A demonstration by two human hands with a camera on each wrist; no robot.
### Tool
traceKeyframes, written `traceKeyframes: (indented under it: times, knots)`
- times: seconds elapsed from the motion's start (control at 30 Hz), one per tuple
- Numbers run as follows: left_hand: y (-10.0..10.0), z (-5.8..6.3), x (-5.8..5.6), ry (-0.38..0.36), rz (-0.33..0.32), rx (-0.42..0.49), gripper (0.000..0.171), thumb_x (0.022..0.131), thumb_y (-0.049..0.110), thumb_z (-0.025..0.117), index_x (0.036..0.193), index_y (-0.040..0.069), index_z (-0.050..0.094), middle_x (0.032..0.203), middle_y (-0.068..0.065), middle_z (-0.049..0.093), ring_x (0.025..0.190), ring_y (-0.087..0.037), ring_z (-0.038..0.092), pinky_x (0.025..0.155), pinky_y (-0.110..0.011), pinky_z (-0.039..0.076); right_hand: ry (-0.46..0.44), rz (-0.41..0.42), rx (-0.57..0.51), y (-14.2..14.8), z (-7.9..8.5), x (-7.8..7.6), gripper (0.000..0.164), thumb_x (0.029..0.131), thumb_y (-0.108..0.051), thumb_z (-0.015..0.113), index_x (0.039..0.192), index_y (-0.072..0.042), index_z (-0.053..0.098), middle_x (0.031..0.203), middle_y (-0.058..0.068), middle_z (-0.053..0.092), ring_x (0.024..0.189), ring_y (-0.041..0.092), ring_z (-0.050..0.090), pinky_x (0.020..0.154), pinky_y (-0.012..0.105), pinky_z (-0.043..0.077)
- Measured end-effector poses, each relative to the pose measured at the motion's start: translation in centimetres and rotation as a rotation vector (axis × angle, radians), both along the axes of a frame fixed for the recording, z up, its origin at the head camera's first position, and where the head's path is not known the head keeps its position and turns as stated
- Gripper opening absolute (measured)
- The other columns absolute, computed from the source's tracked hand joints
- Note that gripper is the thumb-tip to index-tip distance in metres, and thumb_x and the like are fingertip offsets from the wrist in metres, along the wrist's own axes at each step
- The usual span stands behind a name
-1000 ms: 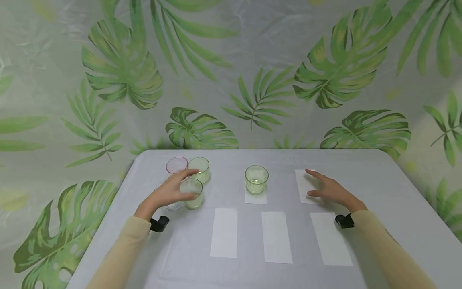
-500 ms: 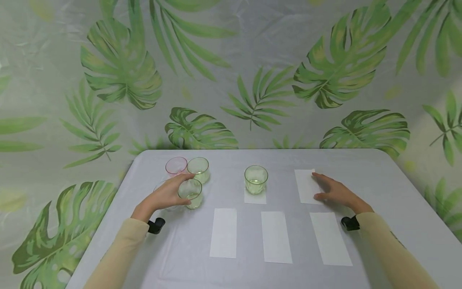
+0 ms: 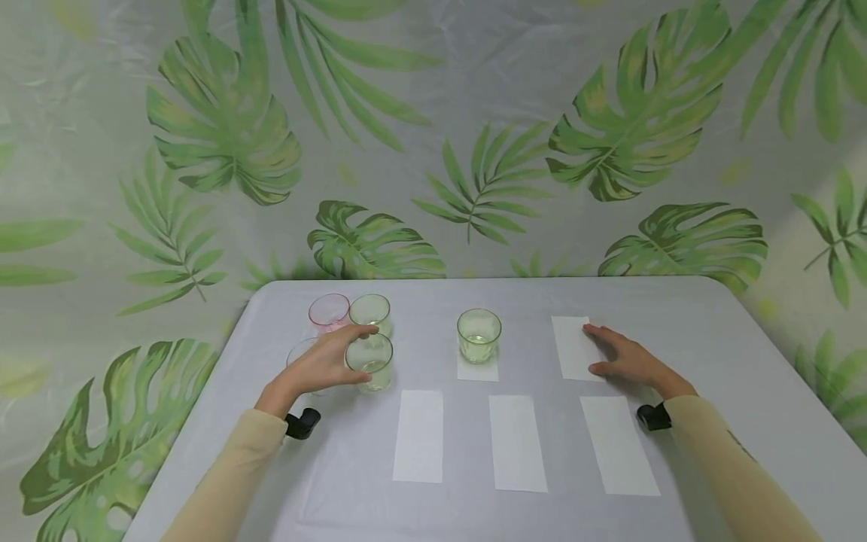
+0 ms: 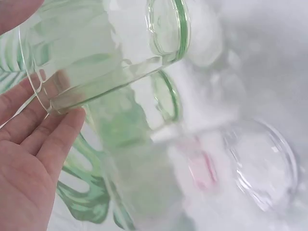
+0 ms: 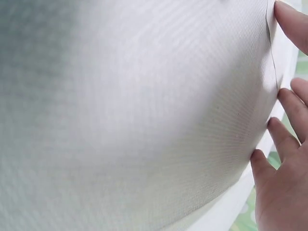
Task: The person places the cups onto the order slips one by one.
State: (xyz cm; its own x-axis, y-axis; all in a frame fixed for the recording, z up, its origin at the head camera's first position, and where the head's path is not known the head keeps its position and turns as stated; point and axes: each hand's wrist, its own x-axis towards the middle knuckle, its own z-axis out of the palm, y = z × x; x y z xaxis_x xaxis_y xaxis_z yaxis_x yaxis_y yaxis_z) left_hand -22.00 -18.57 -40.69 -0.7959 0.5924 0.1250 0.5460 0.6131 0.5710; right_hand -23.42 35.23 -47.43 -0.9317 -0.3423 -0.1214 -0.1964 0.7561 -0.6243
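Green glass (image 3: 379, 366) at the table's left, held near its rim between the left hand's (image 3: 320, 365) parted thumb and fingers, could slip or knock the tumbler behind (image 3: 370, 310) if that hold loosens. The right hand's (image 3: 628, 361) spread fingers grip nothing; a brush could shift the paper (image 3: 573, 350) at their tips.

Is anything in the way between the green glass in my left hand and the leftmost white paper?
Nothing visible: only tablecloth lies between that green glass and the paper. The pink glass stands beyond, off that path.
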Motion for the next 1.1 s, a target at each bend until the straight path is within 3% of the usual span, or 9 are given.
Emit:
traceKeyframes:
  times: [0.33,0.57,0.77,1.1]
  knots:
    - [5.1,1.8,0.0,0.077,-0.133,0.048,0.07,0.075,0.022,0.081,0.136,0.006,0.05,0.132,-0.008,0.054,0.116,-0.031,0.053,0.095,-0.045,0.044,0.013,0.014,0.012,0.0,0.0,-0.1,0.084,0.083,-0.027,0.074,0.146,0.005,0.029,0.146,0.039,0.018,0.133,0.056,0.014,0.103,0.068,0.015]
    - [9.8,3.4,-0.3,0.055,-0.253,0.077,0.071,0.079,0.022,0.079,0.139,0.004,0.045,0.136,-0.009,0.05,0.121,-0.027,0.049,0.098,-0.04,0.042,0.006,0.018,0.007,0.0,0.2,-0.1,0.083,0.082,-0.025,0.075,0.145,0.006,0.029,0.145,0.039,0.018,0.133,0.056,0.013,0.103,0.068,0.015]
    - [14.1,4.2,-1.1,0.052,-0.333,0.064,0.071,0.081,0.022,0.077,0.14,0.003,0.043,0.138,-0.01,0.048,0.124,-0.023,0.047,0.101,-0.035,0.039,-0.006,0.015,0.009,-0.2,0.4,0.0,0.084,0.083,-0.026,0.074,0.145,0.006,0.029,0.146,0.039,0.017,0.133,0.056,0.013,0.103,0.068,0.015]
    - [20.3,4.2,-3.3,0.057,-0.381,0.003,0.072,0.082,0.026,0.076,0.142,0.004,0.041,0.141,-0.005,0.046,0.125,-0.016,0.045,0.102,-0.025,0.036,-0.01,0.002,0.001,0.1,0.1,0.1,0.083,0.084,-0.027,0.073,0.146,0.004,0.028,0.146,0.039,0.016,0.133,0.056,0.012,0.103,0.068,0.014]
